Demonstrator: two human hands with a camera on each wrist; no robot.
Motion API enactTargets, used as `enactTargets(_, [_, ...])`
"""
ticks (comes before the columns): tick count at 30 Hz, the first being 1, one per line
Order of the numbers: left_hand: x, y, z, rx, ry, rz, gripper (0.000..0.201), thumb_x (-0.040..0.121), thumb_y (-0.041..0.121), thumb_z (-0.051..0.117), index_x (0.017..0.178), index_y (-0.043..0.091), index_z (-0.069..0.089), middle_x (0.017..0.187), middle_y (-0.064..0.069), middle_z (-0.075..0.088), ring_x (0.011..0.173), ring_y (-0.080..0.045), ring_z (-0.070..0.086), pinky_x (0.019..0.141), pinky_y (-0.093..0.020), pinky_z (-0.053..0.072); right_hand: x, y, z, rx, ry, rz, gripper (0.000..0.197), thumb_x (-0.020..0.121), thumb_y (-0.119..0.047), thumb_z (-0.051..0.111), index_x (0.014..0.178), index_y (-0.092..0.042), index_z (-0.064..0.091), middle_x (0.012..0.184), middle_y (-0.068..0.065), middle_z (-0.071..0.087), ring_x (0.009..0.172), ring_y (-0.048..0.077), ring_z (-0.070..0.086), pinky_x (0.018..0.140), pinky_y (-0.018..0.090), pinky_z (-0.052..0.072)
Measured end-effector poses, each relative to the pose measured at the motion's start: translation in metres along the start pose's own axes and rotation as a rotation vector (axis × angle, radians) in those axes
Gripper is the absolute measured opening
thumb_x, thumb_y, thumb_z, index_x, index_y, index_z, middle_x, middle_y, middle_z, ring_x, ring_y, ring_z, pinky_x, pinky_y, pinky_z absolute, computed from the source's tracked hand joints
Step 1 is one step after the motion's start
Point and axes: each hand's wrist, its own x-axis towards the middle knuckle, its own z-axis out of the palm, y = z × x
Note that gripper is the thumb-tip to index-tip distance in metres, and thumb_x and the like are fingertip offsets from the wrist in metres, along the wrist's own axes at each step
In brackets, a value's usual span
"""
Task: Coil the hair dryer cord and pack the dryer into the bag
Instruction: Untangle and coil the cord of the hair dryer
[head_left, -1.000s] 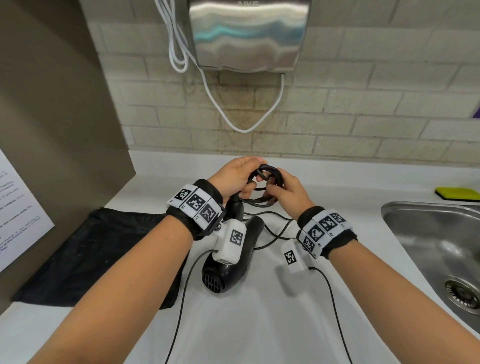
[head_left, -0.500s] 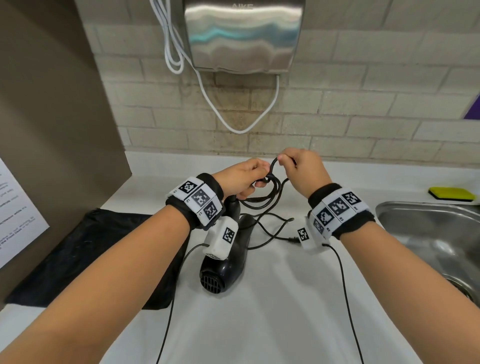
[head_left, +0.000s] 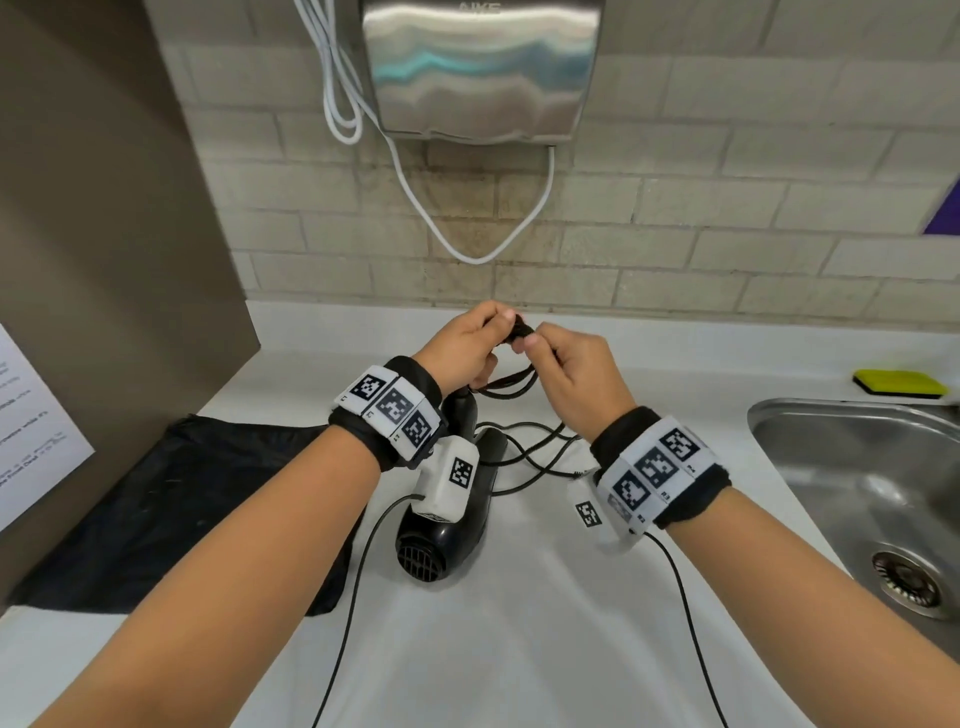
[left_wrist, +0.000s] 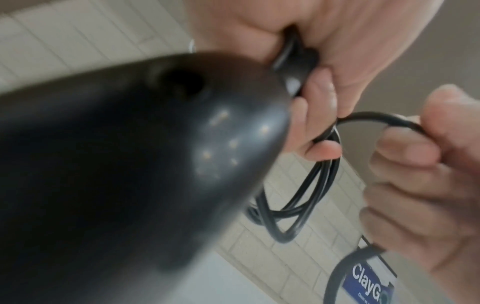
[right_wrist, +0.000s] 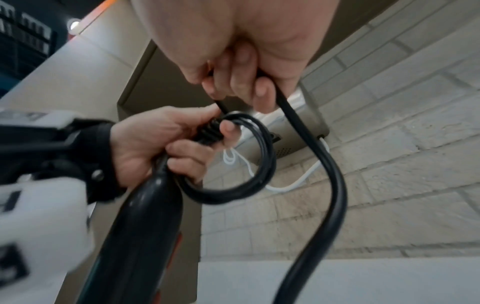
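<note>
A black hair dryer (head_left: 457, 525) lies on the white counter, its grille end toward me and its handle (right_wrist: 145, 216) rising toward my hands. My left hand (head_left: 467, 348) grips several black loops of the cord (right_wrist: 249, 156) at the handle's end. My right hand (head_left: 566, 374) pinches a strand of cord (right_wrist: 322, 164) just beside the left hand's fingers. Loose cord (head_left: 530, 457) trails on the counter under my hands. The black bag (head_left: 171, 509) lies flat at the left, partly under my left forearm.
A steel sink (head_left: 862, 493) is set in the counter at the right, with a yellow sponge (head_left: 898, 383) behind it. A steel hand dryer (head_left: 483, 67) with a white cable hangs on the brick wall. A brown partition (head_left: 104, 234) stands at the left.
My right hand has brought another turn of cord across to the left hand, and both hands now meet above the dryer's handle. The dryer itself stays put.
</note>
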Motion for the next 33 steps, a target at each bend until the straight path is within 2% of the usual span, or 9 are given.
enactTargets(6, [-0.001,-0.001,-0.001,-0.062,-0.053,0.029,0.025,0.102,0.018,0.029,0.094,0.023,0.053,0.074,0.0,0.044,0.034,-0.004,0.026,0.035,-0.015,0.026,-0.017,0.017,0.012,-0.061,-0.045,-0.013,0.024,0.09,-0.026,0.036,0.07,-0.015,0.041,0.052,-0.011,0.034,0.048,0.005,0.034,0.049,0.015,0.026])
enactTargets(9, [-0.002,-0.001,0.001,-0.131,-0.042,0.016,0.027,0.103,0.02,0.027,0.093,0.021,0.052,0.072,0.0,0.042,0.034,-0.004,0.023,0.036,-0.015,0.025,-0.02,0.019,0.009,-0.071,-0.092,-0.019,0.016,0.092,-0.018,0.038,0.08,-0.013,0.047,0.059,-0.01,0.038,0.054,0.003,0.037,0.052,0.019,0.029])
enactTargets(13, [-0.002,-0.002,0.002,-0.267,0.016,-0.034,0.027,0.103,0.023,0.024,0.089,0.02,0.047,0.068,0.001,0.04,0.034,-0.004,0.021,0.037,-0.014,0.02,-0.023,0.034,0.002,-0.105,-0.021,-0.021,0.025,0.091,-0.016,0.04,0.102,-0.003,0.058,0.09,0.001,0.052,0.085,0.011,0.046,0.077,0.017,0.033])
enactTargets(15, [-0.003,-0.002,0.001,-0.296,0.022,-0.056,0.026,0.103,0.025,0.025,0.089,0.02,0.046,0.067,0.001,0.04,0.034,-0.004,0.021,0.037,-0.014,0.019,-0.028,0.051,0.002,-0.119,0.02,0.076,0.029,0.09,-0.018,0.046,0.115,-0.006,0.054,0.109,0.004,0.052,0.102,0.012,0.045,0.091,0.021,0.035])
enactTargets(17, [-0.005,-0.002,-0.001,-0.301,0.023,-0.068,0.025,0.103,0.026,0.026,0.089,0.02,0.046,0.067,0.001,0.041,0.035,-0.004,0.021,0.037,-0.015,0.019,-0.035,0.07,0.002,-0.094,0.004,0.288,0.031,0.089,-0.012,0.052,0.12,-0.009,0.051,0.111,0.002,0.052,0.1,0.013,0.049,0.088,0.026,0.042])
enactTargets(20, [-0.006,-0.001,-0.002,-0.293,0.007,-0.081,0.025,0.103,0.026,0.027,0.09,0.02,0.047,0.067,0.001,0.041,0.035,-0.004,0.021,0.037,-0.017,0.018,-0.044,0.094,0.005,-0.27,-0.253,0.58,0.027,0.092,-0.01,0.043,0.116,-0.009,0.055,0.109,0.011,0.06,0.094,0.025,0.057,0.081,0.029,0.045])
enactTargets(24, [-0.006,0.0,0.0,-0.291,-0.023,-0.097,0.023,0.103,0.027,0.028,0.091,0.019,0.047,0.068,0.001,0.04,0.036,-0.004,0.02,0.038,-0.017,0.017,-0.056,0.11,0.022,-0.608,-0.808,0.634,0.034,0.094,-0.013,0.041,0.127,-0.009,0.049,0.13,0.01,0.053,0.121,0.028,0.049,0.1,0.033,0.039])
enactTargets(29, [-0.005,0.001,-0.001,-0.307,-0.026,-0.114,0.024,0.102,0.029,0.029,0.096,0.016,0.048,0.067,0.001,0.041,0.035,-0.005,0.019,0.038,-0.018,0.016,-0.062,0.113,0.033,-0.827,-0.906,0.587,0.032,0.088,-0.022,0.052,0.119,-0.022,0.054,0.12,0.001,0.059,0.118,0.023,0.05,0.105,0.04,0.029])
enactTargets(33, [-0.005,0.001,-0.006,-0.33,-0.046,-0.115,0.023,0.102,0.029,0.03,0.096,0.016,0.048,0.067,0.0,0.041,0.033,-0.005,0.019,0.035,-0.016,0.017,-0.063,0.114,0.039,-0.8,-0.913,0.613,0.033,0.088,-0.014,0.049,0.121,-0.015,0.054,0.122,0.008,0.058,0.109,0.027,0.058,0.091,0.033,0.046])
